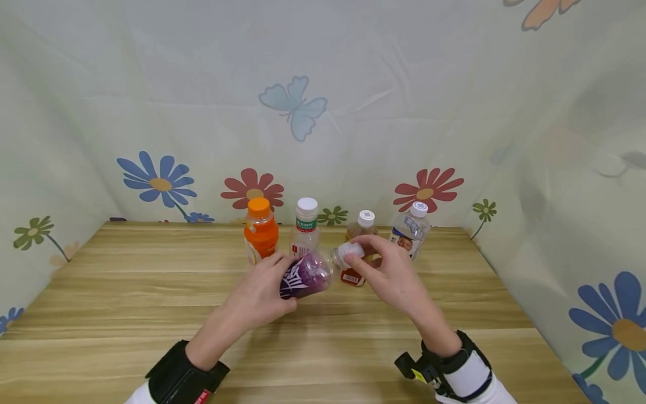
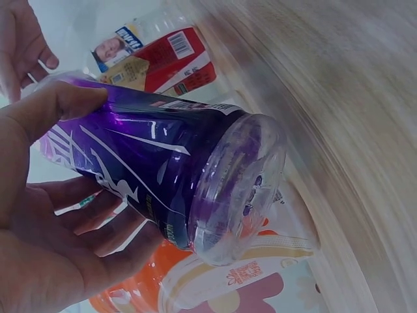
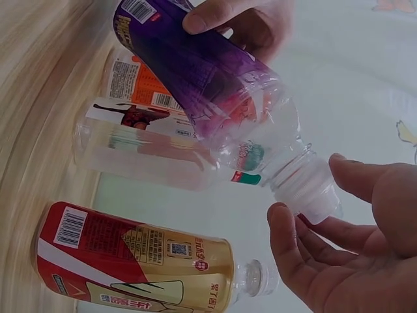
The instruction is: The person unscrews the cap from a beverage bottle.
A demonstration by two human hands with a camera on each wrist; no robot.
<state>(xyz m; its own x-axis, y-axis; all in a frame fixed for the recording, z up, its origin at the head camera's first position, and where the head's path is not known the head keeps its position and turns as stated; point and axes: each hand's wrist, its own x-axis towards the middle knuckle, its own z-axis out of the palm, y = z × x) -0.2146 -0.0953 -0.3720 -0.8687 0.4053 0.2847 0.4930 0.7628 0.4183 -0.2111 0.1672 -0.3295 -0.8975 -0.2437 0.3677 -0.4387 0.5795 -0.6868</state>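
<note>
My left hand (image 1: pixel 259 292) grips a clear bottle with a purple label (image 1: pixel 306 275) around its body, thumb on one side and fingers on the other. In the head view the bottle leans to the right over the table, its neck toward my right hand (image 1: pixel 391 272). There the thumb and fingers curl round the white cap (image 3: pixel 313 199), which sits on the neck. The left wrist view shows the bottle's clear base (image 2: pixel 238 189). Right behind the cap stands a bottle with a red and gold label (image 3: pixel 140 257), partly hidden in the head view.
Behind my hands stand an orange bottle (image 1: pixel 261 233), a clear white-capped bottle (image 1: pixel 305 230) with a green neck band, and another clear bottle (image 1: pixel 411 230) with a face on its label. A flowered cloth (image 1: pixel 353 140) hangs behind the wooden table (image 1: pixel 166 280).
</note>
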